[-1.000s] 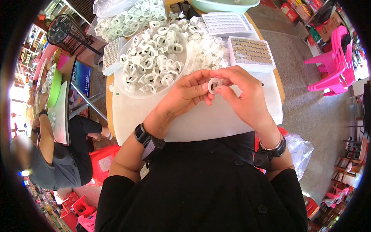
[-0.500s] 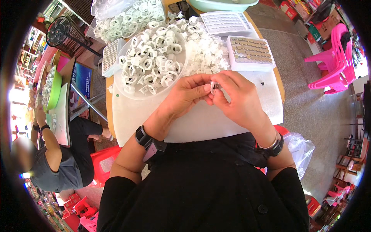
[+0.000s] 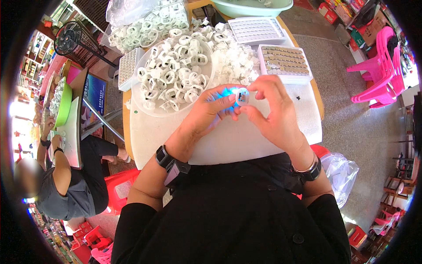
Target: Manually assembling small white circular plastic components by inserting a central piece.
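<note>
Little white ring piece point(image 3: 242, 97) is up in the air over the white sheet point(image 3: 193, 143) on the table, dark insert facing the camera. The left hand point(image 3: 212, 109) has it pinched between thumb and fingers, and there's a bright blue glow on those fingers (looks pretty cool tbh). The right hand point(image 3: 276, 115) is right beside it, thumb and forefinger spread in a loose C. Can't tell if those tips are actually touching the ring.

As for writing: I don't see anything readable on the ring. The blue panel point(image 3: 95, 92) off to the left has pale lettering, but it's too small and warped to make out.

Just past the hands there's a clear round tray point(image 3: 154, 111) heaped with similar white rings, plus a pile of small whitish bits point(image 3: 233, 64) next to it. On the right, a white box point(image 3: 290, 79) holds rows of tan and grey discs. A co-worker in grey point(image 3: 72, 193) sits at another table, near a green basin point(image 3: 66, 105).
</note>
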`<state>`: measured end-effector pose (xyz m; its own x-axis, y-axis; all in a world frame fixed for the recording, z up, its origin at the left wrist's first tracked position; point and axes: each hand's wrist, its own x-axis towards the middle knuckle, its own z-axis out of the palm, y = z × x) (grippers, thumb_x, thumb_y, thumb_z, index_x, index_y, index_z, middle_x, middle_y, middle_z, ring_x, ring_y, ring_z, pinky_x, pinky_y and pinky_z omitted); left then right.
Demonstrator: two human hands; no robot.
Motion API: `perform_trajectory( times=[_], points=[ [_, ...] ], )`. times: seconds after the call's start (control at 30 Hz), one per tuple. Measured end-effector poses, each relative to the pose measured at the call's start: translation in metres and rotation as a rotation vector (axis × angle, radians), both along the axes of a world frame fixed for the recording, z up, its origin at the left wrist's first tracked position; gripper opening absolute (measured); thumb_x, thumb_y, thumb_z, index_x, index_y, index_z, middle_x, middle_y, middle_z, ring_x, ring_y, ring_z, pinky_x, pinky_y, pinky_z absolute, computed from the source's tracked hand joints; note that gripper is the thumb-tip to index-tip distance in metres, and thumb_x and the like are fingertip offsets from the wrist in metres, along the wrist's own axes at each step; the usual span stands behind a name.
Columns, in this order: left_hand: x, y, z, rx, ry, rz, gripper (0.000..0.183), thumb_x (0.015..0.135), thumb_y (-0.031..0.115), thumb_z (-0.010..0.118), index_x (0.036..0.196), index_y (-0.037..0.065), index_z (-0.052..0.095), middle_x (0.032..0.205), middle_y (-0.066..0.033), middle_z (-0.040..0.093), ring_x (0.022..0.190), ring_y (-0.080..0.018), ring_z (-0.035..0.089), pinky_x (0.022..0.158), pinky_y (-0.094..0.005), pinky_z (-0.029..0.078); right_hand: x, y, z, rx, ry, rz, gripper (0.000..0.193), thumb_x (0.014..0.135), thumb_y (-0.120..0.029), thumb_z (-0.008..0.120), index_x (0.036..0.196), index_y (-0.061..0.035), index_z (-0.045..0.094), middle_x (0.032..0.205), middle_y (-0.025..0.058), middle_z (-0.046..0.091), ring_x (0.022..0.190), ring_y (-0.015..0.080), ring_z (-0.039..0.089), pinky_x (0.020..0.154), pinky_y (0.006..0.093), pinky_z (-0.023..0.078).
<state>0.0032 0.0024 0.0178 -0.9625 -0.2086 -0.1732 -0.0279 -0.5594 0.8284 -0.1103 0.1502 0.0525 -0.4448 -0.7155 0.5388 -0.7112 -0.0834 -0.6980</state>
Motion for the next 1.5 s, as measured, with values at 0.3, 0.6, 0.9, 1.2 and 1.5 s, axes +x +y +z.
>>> perform_trajectory(
  times=[0.3,0.6,0.9,1.2,1.5],
  points=[
    [-0.001,0.001,-0.009,-0.099,0.017,-0.029,0.032,0.092,0.019,0.057,0.119,0.000,0.056,0.101,-0.0048,0.062,0.082,-0.0122,0.058,0.070,-0.0264,0.047,-0.002,-0.005,-0.013,0.065,0.113,0.084,0.026,0.067,-0.002,0.067,0.089,-0.0058,0.053,0.087,0.0117,0.055,0.081,0.0311,0.057,0.070,0.0401,0.047],
    [-0.002,-0.004,-0.006,0.074,0.061,-0.022,0.030,0.097,0.025,0.049,0.116,0.002,0.053,0.088,-0.0052,0.062,0.072,-0.0110,0.059,0.057,-0.0237,0.046,-0.005,-0.003,-0.001,0.049,-0.164,0.082,0.022,0.075,-0.006,0.068,0.093,-0.0033,0.058,0.082,0.0078,0.058,0.070,0.0196,0.056,0.061,0.0320,0.046],
    [0.000,0.002,-0.004,-0.029,0.014,-0.070,0.031,0.098,0.024,0.046,0.117,0.000,0.052,0.087,-0.0088,0.061,0.069,-0.0136,0.058,0.057,-0.0266,0.048,-0.004,-0.003,-0.013,0.153,-0.854,0.112,0.015,0.087,-0.009,0.058,0.099,0.0007,0.061,0.074,0.0013,0.058,0.059,0.0064,0.050,0.056,0.0200,0.041],
    [-0.001,0.003,-0.004,-0.127,0.174,0.063,0.032,0.094,0.012,0.052,0.123,-0.002,0.053,0.101,-0.0078,0.062,0.084,-0.0146,0.060,0.071,-0.0285,0.052,-0.002,-0.004,-0.002,0.058,-0.957,0.080,0.016,0.087,-0.013,0.060,0.093,0.0020,0.060,0.075,0.0061,0.061,0.057,0.0077,0.052,0.050,0.0215,0.043],
    [0.002,-0.008,-0.008,0.226,0.354,0.121,0.032,0.092,0.009,0.055,0.121,-0.004,0.053,0.100,-0.0119,0.062,0.077,-0.0139,0.060,0.065,-0.0231,0.051,-0.016,-0.019,-0.029,0.229,0.011,-0.022,0.014,0.080,-0.010,0.062,0.091,-0.0017,0.064,0.083,0.0121,0.062,0.077,0.0268,0.061,0.067,0.0366,0.049]
  ],
)
